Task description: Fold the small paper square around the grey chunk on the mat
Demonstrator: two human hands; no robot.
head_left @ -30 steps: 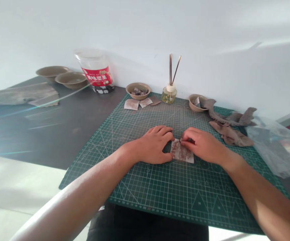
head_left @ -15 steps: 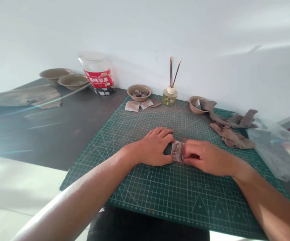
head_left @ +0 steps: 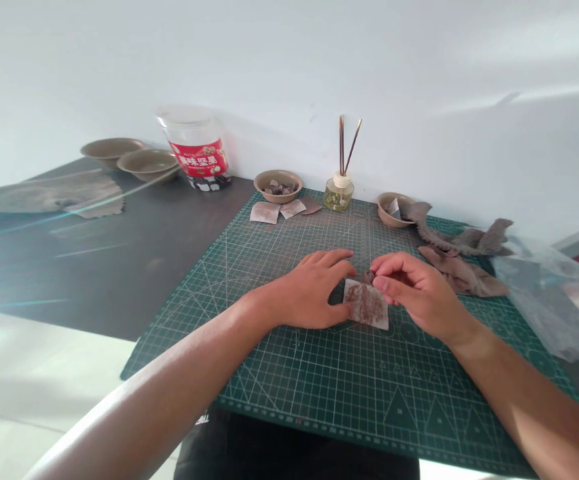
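A white square sheet (head_left: 367, 305) smeared with brown lies on the green cutting mat (head_left: 319, 373). My left hand (head_left: 319, 290) rests at its left edge, fingers spread, with the thumb on the sheet's lower left part. Just over the sheet's upper right side, my right hand (head_left: 414, 290) pinches a small dark brown piece (head_left: 368, 277) between thumb and fingertips. The fingers hide part of that piece.
Behind stand a bowl of brown pieces (head_left: 278, 187), a reed diffuser (head_left: 339, 192), a red-labelled jar (head_left: 197, 157) and another bowl (head_left: 392, 210). Stained sheets (head_left: 264, 213) lie near the first bowl. Brown cloths (head_left: 462, 270) and a plastic bag (head_left: 554, 300) lie right.
My right hand has lifted and moved up and away from the sheet, with the small piece in its fingertips. More of the sheet shows. My left hand has barely moved.
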